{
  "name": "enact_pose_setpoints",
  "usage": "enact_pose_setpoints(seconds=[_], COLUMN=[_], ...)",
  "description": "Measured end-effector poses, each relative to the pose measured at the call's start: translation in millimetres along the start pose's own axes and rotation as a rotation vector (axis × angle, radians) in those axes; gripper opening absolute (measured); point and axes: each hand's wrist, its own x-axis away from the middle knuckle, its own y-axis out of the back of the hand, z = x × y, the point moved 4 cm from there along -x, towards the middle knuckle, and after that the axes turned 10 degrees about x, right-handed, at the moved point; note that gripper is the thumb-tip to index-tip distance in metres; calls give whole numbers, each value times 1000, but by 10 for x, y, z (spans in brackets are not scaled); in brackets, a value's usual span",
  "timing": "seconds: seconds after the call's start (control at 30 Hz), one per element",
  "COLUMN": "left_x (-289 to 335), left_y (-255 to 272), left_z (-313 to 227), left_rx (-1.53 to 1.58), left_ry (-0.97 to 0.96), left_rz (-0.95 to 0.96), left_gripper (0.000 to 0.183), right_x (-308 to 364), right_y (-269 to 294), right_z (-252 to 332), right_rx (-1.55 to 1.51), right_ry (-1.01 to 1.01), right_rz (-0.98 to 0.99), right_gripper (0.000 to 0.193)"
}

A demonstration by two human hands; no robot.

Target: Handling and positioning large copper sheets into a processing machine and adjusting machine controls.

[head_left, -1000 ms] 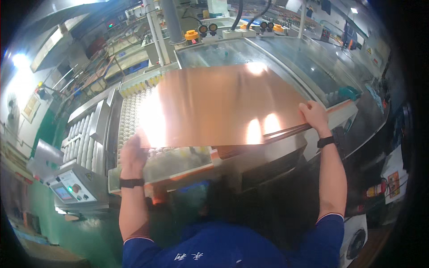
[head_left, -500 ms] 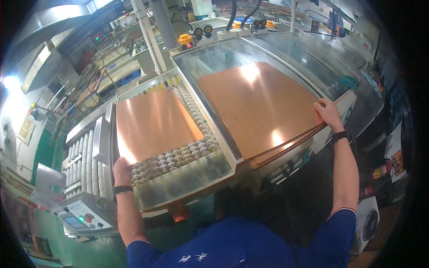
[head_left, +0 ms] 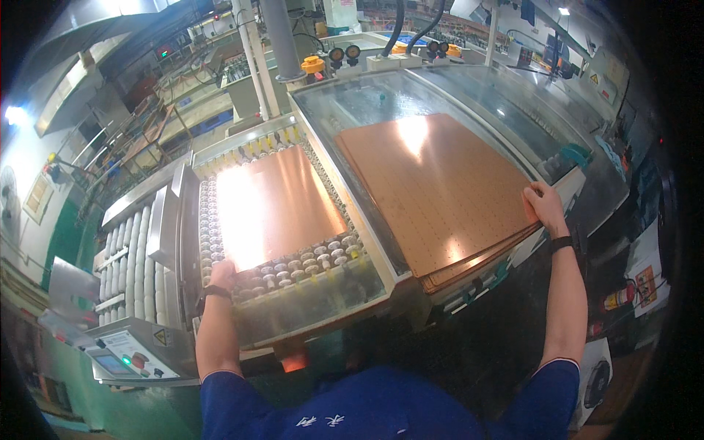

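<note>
A crowded workshop recedes toward twelve o'clock, with green floor [head_left: 172, 411] at seven. A long machine crosses the middle: its clear cover [head_left: 345, 95] lies at twelve, its bed of white rollers [head_left: 323, 258] at nine, a control panel [head_left: 121, 359] at eight. At three o'clock the right hand [head_left: 544, 207] curls inward, thumb and fingers pinching the near right corner of a stack of copper-coloured sheets [head_left: 447, 198] on the cover. At eight the left hand [head_left: 222, 275] meets the near left corner of a single sheet [head_left: 286, 205] on the rollers; whether it grips, I cannot tell. The stack's edges are slightly offset, its top dotted with tiny holes; the single sheet shines with white glare.
</note>
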Motion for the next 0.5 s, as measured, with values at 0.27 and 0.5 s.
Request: enact_pose_setpoints(seconds=[0.27,0.5], left_x=[364,589], left_y=[-255,-858], left_z=[-392,-528], left_rx=[-161,-1138], left_ry=[52,-311], left_rz=[6,62], left_gripper=[17,25], right_x=[-95,-103], right_y=[-128,-109], right_z=[23,-77], right_rx=[-68,-43], right_ry=[-3,40], right_rz=[22,9], right_gripper=[44,42])
